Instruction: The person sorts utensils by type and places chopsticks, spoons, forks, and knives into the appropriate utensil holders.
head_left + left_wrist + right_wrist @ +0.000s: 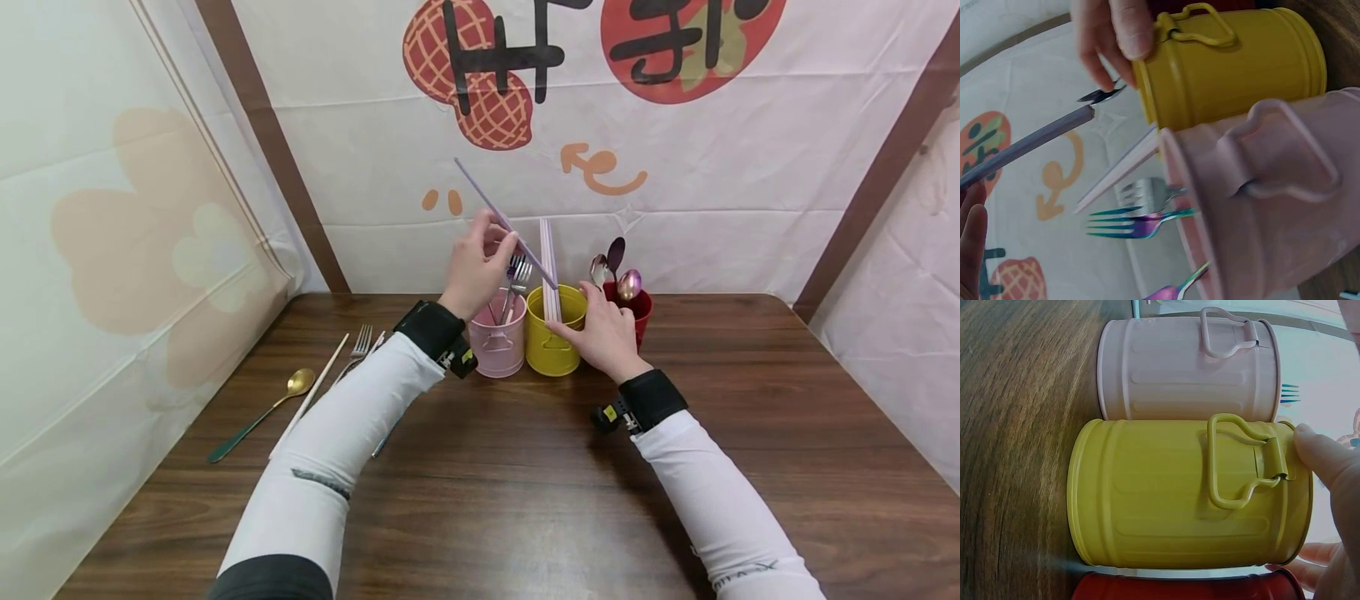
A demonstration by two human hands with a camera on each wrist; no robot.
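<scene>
My left hand (476, 268) pinches a lavender chopstick (480, 188) above the cups, tilted with its lower end over the yellow metal cup (553, 357). Several pale chopsticks (550, 258) stand in that cup. My right hand (606, 335) holds the yellow cup by its rim, the thumb (1319, 453) on the handle side and the other fingers around the side by the red cup (643, 315). To the left stands a pink cup (497, 357) with forks (1129, 226) in it. Spoons (630, 285) stick up from the red cup, which is partly hidden behind my right hand.
On the left of the wooden table (525, 500) lie a gold spoon (300, 382) with a green handle, a pale chopstick (321, 380) and a fork (362, 343), some partly covered by my left arm. A printed cloth (360, 183) hangs behind the cups.
</scene>
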